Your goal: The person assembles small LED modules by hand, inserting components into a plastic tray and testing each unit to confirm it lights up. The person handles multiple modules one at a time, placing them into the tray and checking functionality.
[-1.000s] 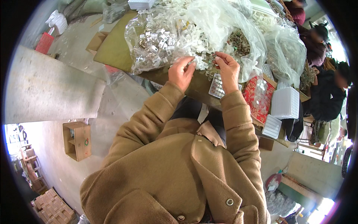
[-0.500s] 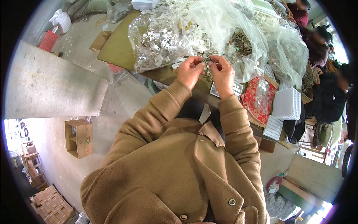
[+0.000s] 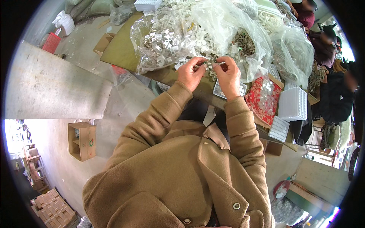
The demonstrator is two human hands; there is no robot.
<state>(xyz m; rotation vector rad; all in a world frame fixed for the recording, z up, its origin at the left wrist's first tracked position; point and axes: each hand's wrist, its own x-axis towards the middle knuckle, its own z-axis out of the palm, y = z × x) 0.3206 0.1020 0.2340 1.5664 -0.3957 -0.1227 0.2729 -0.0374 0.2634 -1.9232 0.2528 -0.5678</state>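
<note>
My left hand (image 3: 191, 74) and my right hand (image 3: 228, 78) are raised side by side over the near edge of the table. Each is closed in a pinch of thumb and forefinger, with the fingertips a little apart. What they hold is too small to name; a bit of dark metal shows at the left fingertips. Just beyond lies a heap of small white plastic parts (image 3: 205, 45). A clear bag of white and metal pieces (image 3: 167, 41) spreads to the left. Partly behind my right wrist is a white tray with round pieces (image 3: 218, 90).
Right of my hand lie a red patterned cloth (image 3: 262, 99), a stack of white trays (image 3: 292, 104) and a single tray (image 3: 278, 129). Clear plastic bags (image 3: 292, 57) cover the table's far right. Several people sit along the right. A cardboard box (image 3: 81, 141) stands on the floor at left.
My hands have drawn slightly apart; the left has shifted a little left and down. The fingers remain pinched.
</note>
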